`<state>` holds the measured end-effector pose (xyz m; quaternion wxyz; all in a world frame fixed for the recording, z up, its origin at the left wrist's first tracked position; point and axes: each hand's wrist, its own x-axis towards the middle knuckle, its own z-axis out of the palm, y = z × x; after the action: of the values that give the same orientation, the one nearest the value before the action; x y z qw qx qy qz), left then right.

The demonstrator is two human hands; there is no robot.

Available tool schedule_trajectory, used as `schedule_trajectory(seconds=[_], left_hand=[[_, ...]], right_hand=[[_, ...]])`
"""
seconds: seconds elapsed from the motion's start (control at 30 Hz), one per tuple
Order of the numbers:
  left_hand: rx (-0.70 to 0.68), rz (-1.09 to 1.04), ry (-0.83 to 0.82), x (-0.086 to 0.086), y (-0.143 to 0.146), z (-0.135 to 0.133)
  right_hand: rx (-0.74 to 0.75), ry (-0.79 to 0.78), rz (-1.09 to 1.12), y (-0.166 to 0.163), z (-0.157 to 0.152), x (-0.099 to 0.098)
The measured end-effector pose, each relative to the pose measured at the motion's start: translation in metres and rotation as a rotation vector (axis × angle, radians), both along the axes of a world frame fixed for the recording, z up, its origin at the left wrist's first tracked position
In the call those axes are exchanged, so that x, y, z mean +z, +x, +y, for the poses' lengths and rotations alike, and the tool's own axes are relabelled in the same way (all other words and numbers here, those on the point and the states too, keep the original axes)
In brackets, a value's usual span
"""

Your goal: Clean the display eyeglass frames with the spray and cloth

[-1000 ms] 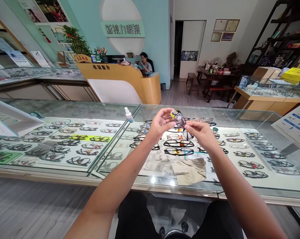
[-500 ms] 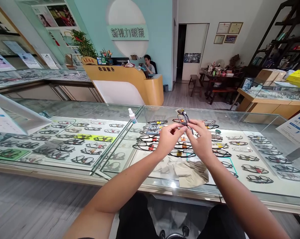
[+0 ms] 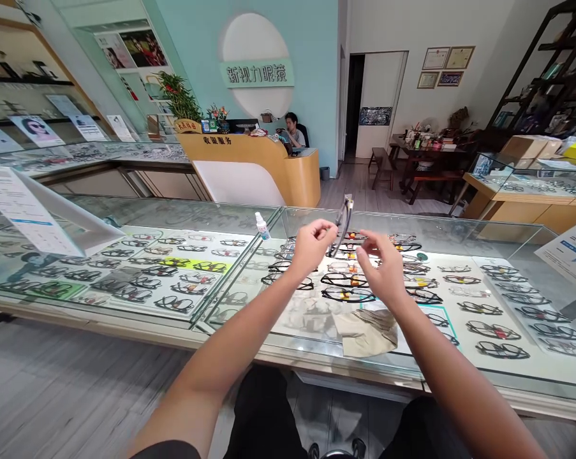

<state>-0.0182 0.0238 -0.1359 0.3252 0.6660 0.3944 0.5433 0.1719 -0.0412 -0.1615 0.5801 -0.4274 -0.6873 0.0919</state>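
A dark-framed pair of glasses [image 3: 345, 220] stands edge-on above the glass counter [image 3: 460, 223], pinched at its lower end by my left hand [image 3: 311, 245]. My right hand [image 3: 383, 264] hovers just right of and below the frame, fingers loosely apart and holding nothing. Under both hands, inside the case, lie several rows of spectacle frames [image 3: 345, 280]. A beige cloth [image 3: 364, 331] rests on the glass near the front edge, below my right wrist.
A small white spray bottle [image 3: 262, 226] stands on the counter left of my hands. A tilted white sign stand [image 3: 43, 213] sits at far left, another printed sign [image 3: 572, 252] at far right. A person [image 3: 295, 131] sits behind the yellow reception desk [image 3: 263, 166].
My right hand has let go of the glasses and dropped slightly. My left hand now holds them alone, turned edge-on and raised. The view has shifted to the left.
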Motion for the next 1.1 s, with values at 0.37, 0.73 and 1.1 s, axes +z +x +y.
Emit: schedule_trajectory(seconds=[0.37, 0.73, 1.1], left_hand=[[-0.021, 1.180, -0.028, 0.044, -0.055, 0.135], [-0.014, 1.412, -0.152, -0.003, -0.051, 0.188], [0.024, 1.461, -0.152, -0.011, -0.053, 0.194]], right_hand=[[-0.165, -0.094, 0.134, 0.017, 0.016, -0.005], [-0.163, -0.107, 0.099, 0.016, 0.017, -0.004], [-0.156, -0.104, 0.117, 0.014, 0.016, -0.003]])
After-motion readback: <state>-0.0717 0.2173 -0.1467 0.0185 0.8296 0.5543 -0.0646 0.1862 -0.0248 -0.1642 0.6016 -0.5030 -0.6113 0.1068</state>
